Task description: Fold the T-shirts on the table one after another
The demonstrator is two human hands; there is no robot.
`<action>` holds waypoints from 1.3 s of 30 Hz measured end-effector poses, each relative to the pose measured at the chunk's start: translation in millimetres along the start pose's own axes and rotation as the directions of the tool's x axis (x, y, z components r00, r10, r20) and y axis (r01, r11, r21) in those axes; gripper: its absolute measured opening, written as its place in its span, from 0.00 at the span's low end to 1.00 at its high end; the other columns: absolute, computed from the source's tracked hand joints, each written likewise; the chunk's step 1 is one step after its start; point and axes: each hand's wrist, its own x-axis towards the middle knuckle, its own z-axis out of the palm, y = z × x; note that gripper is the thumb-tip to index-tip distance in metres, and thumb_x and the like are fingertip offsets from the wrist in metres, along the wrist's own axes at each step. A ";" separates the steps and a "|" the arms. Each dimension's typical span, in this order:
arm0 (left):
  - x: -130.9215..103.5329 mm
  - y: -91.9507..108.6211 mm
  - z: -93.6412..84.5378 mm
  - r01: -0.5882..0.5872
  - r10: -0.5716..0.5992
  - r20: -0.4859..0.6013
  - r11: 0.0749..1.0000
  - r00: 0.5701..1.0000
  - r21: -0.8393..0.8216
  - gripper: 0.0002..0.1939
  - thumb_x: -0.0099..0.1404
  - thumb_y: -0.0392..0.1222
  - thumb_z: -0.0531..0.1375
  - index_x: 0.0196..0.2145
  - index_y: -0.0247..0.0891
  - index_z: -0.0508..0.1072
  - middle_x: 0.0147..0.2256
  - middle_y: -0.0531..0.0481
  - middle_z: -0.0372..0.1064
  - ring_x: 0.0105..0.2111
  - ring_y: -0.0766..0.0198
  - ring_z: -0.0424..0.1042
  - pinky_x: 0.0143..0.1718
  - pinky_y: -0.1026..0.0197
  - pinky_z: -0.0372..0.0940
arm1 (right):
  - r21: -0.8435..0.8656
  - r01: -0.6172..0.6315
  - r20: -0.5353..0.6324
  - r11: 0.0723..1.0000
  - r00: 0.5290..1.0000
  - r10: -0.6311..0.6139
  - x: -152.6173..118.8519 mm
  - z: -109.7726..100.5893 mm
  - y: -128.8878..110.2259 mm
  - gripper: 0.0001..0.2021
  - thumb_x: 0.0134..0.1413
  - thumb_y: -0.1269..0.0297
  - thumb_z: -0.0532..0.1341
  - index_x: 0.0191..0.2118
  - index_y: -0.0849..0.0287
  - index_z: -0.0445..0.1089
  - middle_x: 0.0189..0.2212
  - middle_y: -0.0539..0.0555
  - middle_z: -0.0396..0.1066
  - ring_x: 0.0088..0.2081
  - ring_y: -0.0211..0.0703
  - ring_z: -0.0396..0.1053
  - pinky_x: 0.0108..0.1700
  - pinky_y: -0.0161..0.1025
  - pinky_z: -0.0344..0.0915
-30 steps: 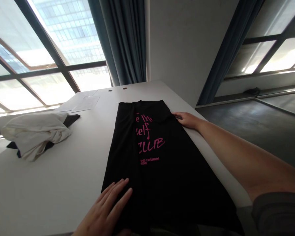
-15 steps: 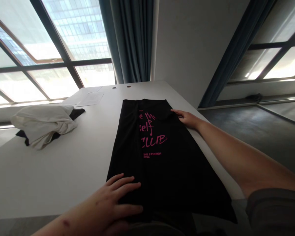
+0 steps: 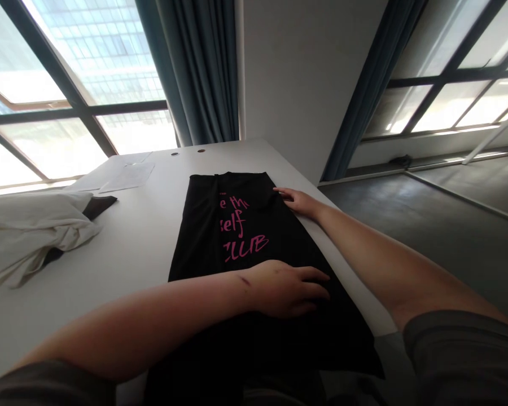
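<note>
A black garment (image 3: 254, 192) with pink lettering lies partly folded on the white table, its left part turned over the print. My left hand (image 3: 290, 289) reaches across it, fingers apart, over the lower right of the cloth and holding nothing. At the garment's upper right edge rests my right hand (image 3: 298, 203), fingers spread and palm down. The lower lines of print are hidden behind my left hand and forearm.
A crumpled off-white and black cloth (image 3: 29, 231) lies at the left of the white table (image 3: 139, 225). Clear sheets (image 3: 127, 176) are at the back left. Behind stand a blue curtain (image 3: 207, 73) and a wall.
My left hand has moved from the garment's lower left across to its right side. My right hand stays at the upper right edge. The view has turned slightly right.
</note>
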 end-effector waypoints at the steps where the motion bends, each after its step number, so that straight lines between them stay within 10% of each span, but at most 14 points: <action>1: 10.8 -0.4 -1.5 -0.014 0.014 0.006 1.000 1.000 0.025 0.21 0.77 0.46 0.56 0.64 0.46 0.69 0.71 0.48 0.56 0.47 0.56 0.79 0.41 0.55 0.75 | -0.013 0.002 -0.003 1.000 1.000 -0.002 0.0 0.4 -1.2 0.35 0.59 0.54 0.66 0.71 0.54 0.63 0.59 0.58 0.74 0.61 0.52 0.72 0.69 0.54 0.62; 13: 54.4 -5.9 -3.8 -0.061 0.055 0.067 0.994 0.996 0.086 0.17 0.72 0.41 0.56 0.56 0.41 0.71 0.58 0.44 0.67 0.44 0.55 0.78 0.37 0.54 0.72 | -0.100 -0.039 -0.066 0.994 0.997 0.032 19.0 6.1 10.6 0.34 0.55 0.63 0.67 0.68 0.48 0.68 0.63 0.50 0.71 0.64 0.49 0.69 0.71 0.49 0.60; 26: -21.8 17.0 -20.3 -0.064 0.058 -0.056 0.992 0.997 -0.107 0.15 0.72 0.40 0.60 0.55 0.44 0.71 0.51 0.51 0.75 0.44 0.60 0.77 0.38 0.60 0.69 | -0.208 -0.215 -0.246 0.954 0.956 0.162 99.8 20.2 5.8 0.27 0.56 0.60 0.66 0.62 0.55 0.74 0.60 0.56 0.73 0.63 0.54 0.70 0.69 0.51 0.61; 39: -131.9 43.6 -11.4 0.029 -0.035 -0.189 0.999 0.981 -0.035 0.07 0.76 0.41 0.57 0.48 0.43 0.73 0.44 0.51 0.76 0.34 0.64 0.74 0.33 0.61 0.68 | -0.509 0.034 -0.059 0.860 0.995 -0.074 150.1 87.5 -96.8 0.28 0.62 0.67 0.58 0.67 0.50 0.70 0.63 0.47 0.71 0.66 0.50 0.67 0.70 0.46 0.61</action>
